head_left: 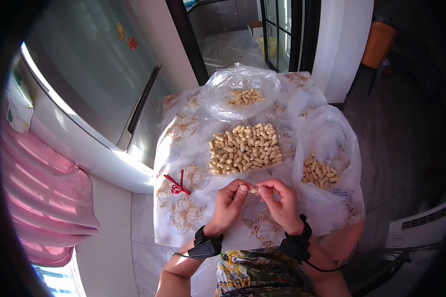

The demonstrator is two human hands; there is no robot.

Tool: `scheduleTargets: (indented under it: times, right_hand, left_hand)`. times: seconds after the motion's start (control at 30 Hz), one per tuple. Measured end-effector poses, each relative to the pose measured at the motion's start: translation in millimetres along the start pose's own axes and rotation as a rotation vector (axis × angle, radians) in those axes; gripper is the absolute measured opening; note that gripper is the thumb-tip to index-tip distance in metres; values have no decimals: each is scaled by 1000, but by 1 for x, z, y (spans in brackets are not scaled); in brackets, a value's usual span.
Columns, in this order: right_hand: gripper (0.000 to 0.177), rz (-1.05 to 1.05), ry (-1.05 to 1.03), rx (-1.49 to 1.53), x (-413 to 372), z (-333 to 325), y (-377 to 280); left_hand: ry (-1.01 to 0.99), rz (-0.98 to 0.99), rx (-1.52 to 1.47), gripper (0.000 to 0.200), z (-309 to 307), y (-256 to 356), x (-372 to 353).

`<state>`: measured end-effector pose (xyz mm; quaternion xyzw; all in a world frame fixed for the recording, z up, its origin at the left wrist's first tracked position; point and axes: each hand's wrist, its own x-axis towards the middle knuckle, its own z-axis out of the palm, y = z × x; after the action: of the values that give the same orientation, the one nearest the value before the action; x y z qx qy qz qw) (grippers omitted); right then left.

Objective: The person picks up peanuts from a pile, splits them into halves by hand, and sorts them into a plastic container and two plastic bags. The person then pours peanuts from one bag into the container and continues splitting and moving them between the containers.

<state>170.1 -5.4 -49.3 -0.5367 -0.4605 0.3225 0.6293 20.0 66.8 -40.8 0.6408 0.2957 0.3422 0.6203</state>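
Between my fingertips, just in front of the tray, is a single peanut (253,190) in its shell. My left hand (231,197) pinches its left end, and my right hand (278,199) grips it from the right. Beyond them a clear plastic tray (205,171) holds a heap of unshelled peanuts (245,148). To the right of my right hand, an open plastic bag (332,131) has peanuts (319,172) at its bottom. A second clear bag (215,96) behind the tray contains more peanuts (247,97).
A floral tablecloth (183,218) covers the table. On its left side lies a red ribbon (177,185). A fridge (94,64) stands close at the left, with pink cloth (49,193) nearer me. An orange chair (379,44) is at the far right, and a white appliance (423,222) sits lower right.
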Motion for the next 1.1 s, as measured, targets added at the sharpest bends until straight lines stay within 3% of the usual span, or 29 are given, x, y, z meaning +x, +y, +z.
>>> scheduleTargets:
  times: [0.5, 1.0, 1.1]
  right_hand:
    - [13, 2, -2, -12, 0, 0, 0]
    - [13, -38, 26, 10, -1, 2, 1]
    - [15, -64, 27, 18, -1, 3, 2]
  left_hand:
    - [-20, -61, 6, 25, -3, -2, -1]
    - [25, 30, 100, 17, 0, -5, 0]
    - [99, 120, 91, 16, 1, -7, 1]
